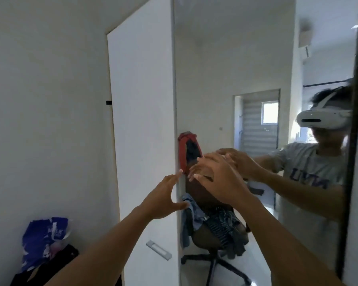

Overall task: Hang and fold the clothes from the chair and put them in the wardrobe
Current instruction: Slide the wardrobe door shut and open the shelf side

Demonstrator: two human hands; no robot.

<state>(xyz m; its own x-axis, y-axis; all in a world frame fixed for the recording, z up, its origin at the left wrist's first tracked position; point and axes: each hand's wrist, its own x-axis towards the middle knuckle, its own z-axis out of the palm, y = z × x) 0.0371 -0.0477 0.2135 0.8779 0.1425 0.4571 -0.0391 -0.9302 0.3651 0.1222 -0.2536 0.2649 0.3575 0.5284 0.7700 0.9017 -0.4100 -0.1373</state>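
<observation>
Ahead, a white wardrobe (143, 120) is faced, with a mirror (225, 79) set on its front to the right of the white panel. The left hand (165, 197) is held out with fingers straight and spread; its fingertips are laid at the left edge of the mirror, the thumb is stretched out below, and nothing is grasped. The right hand (221, 178) is raised before the glass, likewise released, with fingers fanned wide; whether the glass is actually touched cannot be told, though the reflected hand is met almost fingertip to fingertip. The chair (207, 240) is seen only as a reflection, low in the mirror, on a black wheeled base. The clothes (225, 226) are heaped on it: a red garment (183, 153) is draped over the top of the backrest, a blue one (189, 213) is hung at the side, and dark striped fabric is piled on the seat. A person in a grey shirt and white headset is reflected at the right. A small grey handle (159, 249) is fixed low on the white panel. A blue bag (43, 240) is propped on the floor by the wall (46, 100), left of the wardrobe, on top of something dark.
</observation>
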